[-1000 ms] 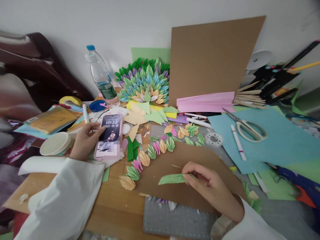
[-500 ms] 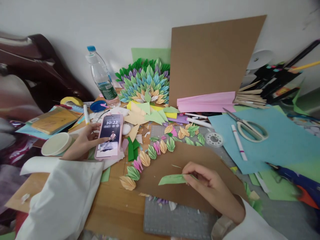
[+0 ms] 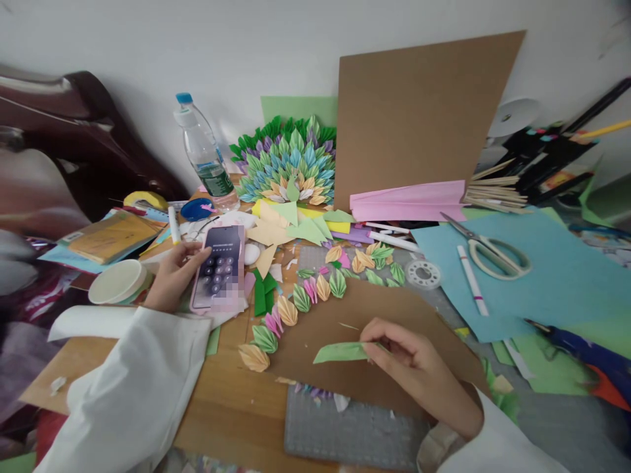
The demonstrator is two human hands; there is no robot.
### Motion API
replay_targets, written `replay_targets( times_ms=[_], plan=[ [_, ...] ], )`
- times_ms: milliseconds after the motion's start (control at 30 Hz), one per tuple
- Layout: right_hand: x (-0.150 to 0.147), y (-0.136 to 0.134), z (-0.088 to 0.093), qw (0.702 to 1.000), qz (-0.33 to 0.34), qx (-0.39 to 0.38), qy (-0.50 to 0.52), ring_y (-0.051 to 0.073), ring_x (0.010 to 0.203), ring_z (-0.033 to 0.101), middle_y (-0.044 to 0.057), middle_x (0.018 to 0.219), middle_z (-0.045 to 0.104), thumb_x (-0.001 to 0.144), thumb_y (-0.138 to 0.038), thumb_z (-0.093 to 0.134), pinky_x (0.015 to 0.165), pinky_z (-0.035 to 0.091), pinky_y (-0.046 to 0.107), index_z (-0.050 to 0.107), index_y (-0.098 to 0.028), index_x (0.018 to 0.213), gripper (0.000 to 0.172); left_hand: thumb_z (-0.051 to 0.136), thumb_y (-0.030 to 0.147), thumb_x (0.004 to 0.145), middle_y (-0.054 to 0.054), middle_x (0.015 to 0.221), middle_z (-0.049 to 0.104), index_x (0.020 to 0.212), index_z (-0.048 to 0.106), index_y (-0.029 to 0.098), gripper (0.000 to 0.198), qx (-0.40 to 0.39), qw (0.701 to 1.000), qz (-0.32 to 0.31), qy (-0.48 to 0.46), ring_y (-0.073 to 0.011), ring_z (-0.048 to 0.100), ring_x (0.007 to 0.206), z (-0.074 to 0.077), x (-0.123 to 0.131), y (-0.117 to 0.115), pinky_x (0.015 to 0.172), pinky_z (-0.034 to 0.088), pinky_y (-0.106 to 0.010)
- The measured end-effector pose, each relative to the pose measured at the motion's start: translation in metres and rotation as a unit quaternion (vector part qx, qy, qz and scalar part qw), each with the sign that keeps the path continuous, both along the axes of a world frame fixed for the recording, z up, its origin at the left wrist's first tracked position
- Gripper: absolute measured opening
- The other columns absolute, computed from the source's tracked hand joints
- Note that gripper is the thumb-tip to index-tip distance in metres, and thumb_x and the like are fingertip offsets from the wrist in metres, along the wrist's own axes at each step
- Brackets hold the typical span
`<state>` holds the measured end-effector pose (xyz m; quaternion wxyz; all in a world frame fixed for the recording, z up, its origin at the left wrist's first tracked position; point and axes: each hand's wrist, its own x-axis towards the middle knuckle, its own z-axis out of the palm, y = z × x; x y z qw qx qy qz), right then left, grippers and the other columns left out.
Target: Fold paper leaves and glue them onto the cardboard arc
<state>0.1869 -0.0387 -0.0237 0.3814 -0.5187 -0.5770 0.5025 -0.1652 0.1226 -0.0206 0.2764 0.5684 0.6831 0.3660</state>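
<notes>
My left hand (image 3: 178, 270) grips the left edge of a pink-cased phone (image 3: 217, 269), its thumb over the upper left of the lit screen, which shows a number keypad. Between the thumb and fingers of my right hand (image 3: 407, 361) is a folded green paper strip (image 3: 340, 353). That strip hangs just over a brown cardboard piece (image 3: 315, 328) with a curved edge. Pleated paper leaves in orange, green and pink, such as an orange leaf (image 3: 254, 358), line the cardboard's left rim. Part of the cardboard is hidden by my right hand.
Behind stand a paper peacock (image 3: 290, 164), a water bottle (image 3: 210, 164) and an upright brown board (image 3: 419, 118). To the right lie scissors (image 3: 497, 256), a marker (image 3: 472, 280) and a blue glue gun (image 3: 576, 345). A round tub (image 3: 118, 282) sits at left.
The phone's screen has gone from the lock picture to a keypad. My left thumb has moved up the screen. My right hand still pinches the green strip in the same place.
</notes>
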Motion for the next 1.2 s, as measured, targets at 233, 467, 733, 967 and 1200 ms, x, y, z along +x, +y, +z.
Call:
replay_targets(
  times_ms=[233,467,733,967,1200],
  plan=[
    [0.0,0.0,0.001,1.0,0.003,-0.006,0.008,0.015,0.07,0.052,0.0,0.076,0.056,0.091,-0.033,0.054,0.063,0.042,0.024,0.06,-0.021,0.078,0.019,0.074,0.053,0.07,-0.004,0.104,0.061,0.115,0.053,0.019,0.06,-0.048,0.995,-0.063,-0.064,-0.0175,0.06,0.083,0.002,-0.007,-0.004,0.067,0.051,-0.025],
    [0.001,-0.001,0.001,1.0,0.004,-0.007,0.007,0.014,0.07,0.051,0.0,0.077,0.056,0.092,-0.032,0.054,0.063,0.041,0.024,0.06,-0.021,0.079,0.018,0.083,0.048,0.06,-0.009,0.138,0.051,0.127,0.045,0.025,0.08,-0.114,0.98,-0.142,-0.085,-0.026,0.059,0.11,0.012,-0.02,-0.007,0.082,0.055,-0.031],
    [0.002,0.0,0.002,1.0,0.012,-0.013,0.007,0.014,0.069,0.05,0.0,0.076,0.054,0.092,-0.032,0.053,0.063,0.04,0.023,0.059,-0.021,0.079,0.018,0.085,0.04,0.054,-0.01,0.14,0.048,0.132,0.037,0.027,0.092,-0.148,0.973,-0.167,-0.061,-0.0287,0.057,0.115,0.012,-0.023,-0.004,0.085,0.057,-0.037],
    [0.001,0.0,0.002,1.0,0.01,-0.014,0.013,0.013,0.069,0.05,-0.001,0.075,0.054,0.091,-0.031,0.053,0.063,0.04,0.023,0.059,-0.021,0.079,0.017,0.08,0.045,0.059,-0.005,0.13,0.056,0.125,0.044,0.029,0.077,-0.114,0.981,-0.144,-0.055,-0.0279,0.062,0.106,0.006,-0.021,-0.004,0.077,0.058,-0.035],
    [0.001,0.0,0.0,1.0,0.007,-0.02,0.021,0.014,0.071,0.051,0.0,0.077,0.054,0.091,-0.031,0.054,0.064,0.041,0.023,0.06,-0.021,0.079,0.017,0.075,0.053,0.062,-0.006,0.106,0.059,0.118,0.047,0.023,0.07,-0.042,0.997,-0.056,0.018,-0.0235,0.062,0.081,-0.004,-0.002,-0.004,0.062,0.052,-0.033]
  ],
)
